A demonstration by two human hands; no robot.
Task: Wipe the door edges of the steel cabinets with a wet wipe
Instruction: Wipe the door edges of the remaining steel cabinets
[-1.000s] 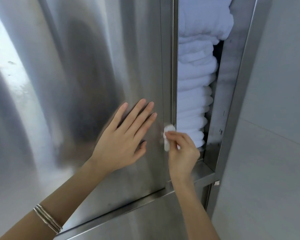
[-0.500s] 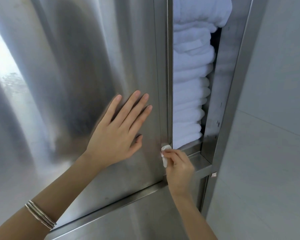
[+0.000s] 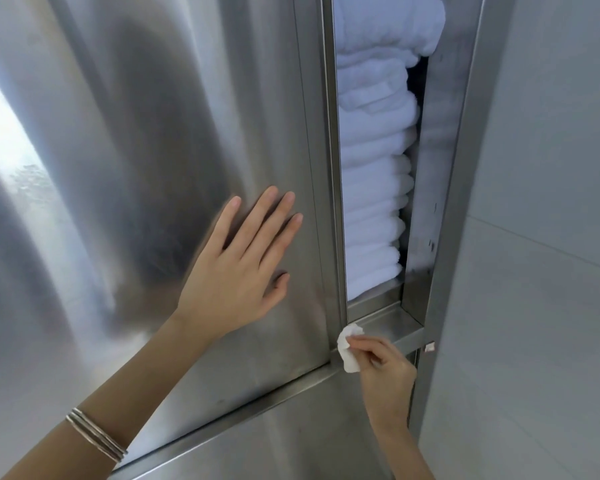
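Currently: the steel cabinet door (image 3: 153,168) fills the left and centre of the view, brushed finish, blurred reflections across it. The door stands ajar; its right door edge (image 3: 329,202) runs vertically with a narrow opening beside it. A pale grey wall (image 3: 551,237) lies to the right of the cabinet frame (image 3: 465,202). Through the opening: a stack of folded white towels (image 3: 374,188), running out of view at the top.

Left hand (image 3: 236,271): laid flat on the door face, fingers straight and slightly spread, holding nothing. Right hand (image 3: 385,372): lower and to the right, fingers curled, pinching a crumpled white wet wipe (image 3: 349,348) between thumb and fingertips. Thin silver bangles (image 3: 96,434) sit on the left forearm.

The wet wipe touches the bottom corner of the door edge, where it meets the horizontal steel sill (image 3: 388,317). A small pale fitting (image 3: 430,348) sits on the frame near the right hand; too small to identify.
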